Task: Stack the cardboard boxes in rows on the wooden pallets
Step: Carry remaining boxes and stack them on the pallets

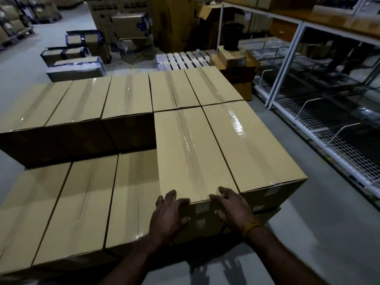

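Head view: the left hand and right hand, fingers loosely spread and grasping nothing, press the near end of the box, which sits in the upper layer beside its right neighbour. Pushed unevenly, it could skew or leave a gap against the far row, and its left side borders a lower, unfilled step.

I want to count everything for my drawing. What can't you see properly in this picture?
- Head view: the pallet under the stacked boxes is hidden by them.
- The near face of the box is partly covered by the left hand and right hand.
- The leftmost box is cut off by the picture's edge.
- The far boxes are too small and blurred to count.
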